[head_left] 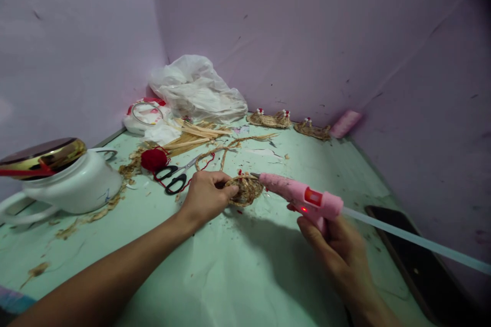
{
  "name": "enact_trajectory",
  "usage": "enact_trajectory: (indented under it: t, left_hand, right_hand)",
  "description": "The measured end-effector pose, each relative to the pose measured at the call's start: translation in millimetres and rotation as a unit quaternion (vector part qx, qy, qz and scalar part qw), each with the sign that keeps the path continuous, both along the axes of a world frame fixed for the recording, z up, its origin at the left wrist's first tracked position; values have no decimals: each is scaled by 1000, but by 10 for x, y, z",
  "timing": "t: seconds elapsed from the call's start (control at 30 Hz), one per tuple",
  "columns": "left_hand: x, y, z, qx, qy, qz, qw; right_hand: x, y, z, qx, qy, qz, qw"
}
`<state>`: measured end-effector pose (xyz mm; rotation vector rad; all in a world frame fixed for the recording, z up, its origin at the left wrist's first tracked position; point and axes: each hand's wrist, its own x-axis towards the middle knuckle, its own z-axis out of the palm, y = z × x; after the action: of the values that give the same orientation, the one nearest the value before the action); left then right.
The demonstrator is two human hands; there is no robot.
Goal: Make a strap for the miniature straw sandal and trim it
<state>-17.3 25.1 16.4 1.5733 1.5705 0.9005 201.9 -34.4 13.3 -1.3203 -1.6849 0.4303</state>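
Observation:
My left hand (209, 191) is closed on a small woven straw piece (247, 193), thumb and fingers pinching its left side. A bit of red shows at the top of this piece. A braided straw cord (223, 156) lies just beyond the hand; whether it joins the piece I cannot tell. My right hand (335, 250) is wrapped around the handle of a pink glue gun (295, 191), whose small red light glows. Its nozzle points left, at the upper right edge of the woven piece. A long translucent glue stick (414, 237) sticks out of the gun's back.
Black-handled scissors (176, 179) and a red yarn ball (154, 160) lie left of centre. A white pot (82, 189) stands at left. Behind are straw strips (199, 135), a plastic bag (199, 89), finished-looking woven pieces (270, 120) and a pink spool (346, 123). A dark phone (418, 260) lies right.

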Motion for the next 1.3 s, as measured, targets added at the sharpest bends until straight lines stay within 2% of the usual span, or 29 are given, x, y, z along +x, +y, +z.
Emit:
enact_trajectory:
  t: [0.23, 0.77, 1.0, 1.3]
  left_hand:
    - [17, -33, 70, -7, -16, -4, 1000]
    - [16, -21, 50, -3, -10, -6, 1000]
    - [-8, 24, 3, -20, -58, -6, 998]
    - [3, 26, 18, -10, -42, 5, 999]
  right_hand:
    - [-42, 31, 48, -5, -65, 4, 998]
    - [-53, 32, 13, 0, -46, 1, 999]
    - [3, 52, 7, -30, -34, -16, 999]
    - [1, 53, -99, -60, -44, -8, 997]
